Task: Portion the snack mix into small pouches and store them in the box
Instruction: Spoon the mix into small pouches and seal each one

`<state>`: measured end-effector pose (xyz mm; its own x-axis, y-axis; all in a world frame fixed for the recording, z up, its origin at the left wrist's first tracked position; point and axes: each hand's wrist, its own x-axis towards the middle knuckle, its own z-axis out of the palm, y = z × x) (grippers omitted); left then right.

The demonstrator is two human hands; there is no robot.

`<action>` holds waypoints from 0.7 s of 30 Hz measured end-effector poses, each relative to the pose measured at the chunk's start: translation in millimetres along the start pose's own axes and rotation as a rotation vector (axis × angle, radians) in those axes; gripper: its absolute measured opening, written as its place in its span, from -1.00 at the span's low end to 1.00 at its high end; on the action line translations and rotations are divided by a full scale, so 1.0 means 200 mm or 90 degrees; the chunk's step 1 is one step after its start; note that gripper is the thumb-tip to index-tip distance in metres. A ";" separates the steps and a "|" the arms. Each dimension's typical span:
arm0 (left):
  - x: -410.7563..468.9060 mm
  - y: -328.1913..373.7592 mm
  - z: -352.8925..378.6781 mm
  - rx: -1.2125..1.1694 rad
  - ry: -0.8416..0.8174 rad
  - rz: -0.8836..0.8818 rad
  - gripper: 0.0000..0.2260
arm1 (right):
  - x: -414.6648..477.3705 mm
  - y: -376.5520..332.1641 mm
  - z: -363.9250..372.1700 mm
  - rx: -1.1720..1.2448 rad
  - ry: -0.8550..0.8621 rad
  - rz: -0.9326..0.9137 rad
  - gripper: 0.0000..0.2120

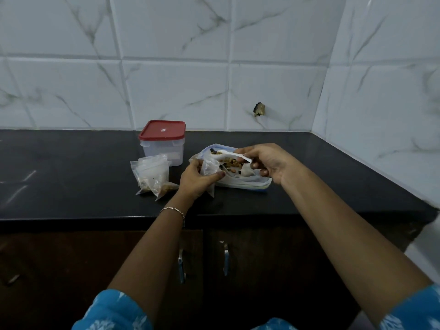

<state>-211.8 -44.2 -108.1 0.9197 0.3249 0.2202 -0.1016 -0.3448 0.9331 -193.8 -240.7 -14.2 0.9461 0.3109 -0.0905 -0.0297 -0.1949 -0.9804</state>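
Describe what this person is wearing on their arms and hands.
Short blue sleeves with a white print: left sleeve, right sleeve. A thin bracelet circles the left wrist. The left hand and right hand wear no gloves.

The left hand [195, 179] grips a small clear plastic pouch [210, 166]. At its three o'clock, the right hand [266, 163] pinches a white plastic spoon [234, 155].
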 end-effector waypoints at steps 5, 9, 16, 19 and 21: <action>-0.02 0.01 0.00 -0.024 -0.002 0.005 -0.43 | -0.05 -0.01 0.06 -0.104 0.003 -0.073 -0.70; -0.01 0.00 0.00 -0.015 -0.007 0.006 -0.35 | -0.03 0.00 0.11 -0.395 0.052 -0.272 -0.70; -0.02 0.00 0.01 -0.038 0.057 0.017 -0.54 | 0.01 0.08 0.17 -0.882 0.158 -0.597 -0.77; -0.02 0.00 0.01 -0.058 0.086 0.023 -0.54 | 0.02 0.08 0.18 -0.955 0.170 -0.649 -0.82; -0.01 0.00 0.01 -0.057 0.094 0.026 -0.50 | 0.02 0.08 0.18 -0.991 0.191 -0.692 -0.82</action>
<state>-213.4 -46.3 -109.7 0.8491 0.4407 0.2913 -0.1771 -0.2820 0.9429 -202.0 -209.4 -36.9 0.3774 0.7403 0.5563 0.6340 -0.6444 0.4275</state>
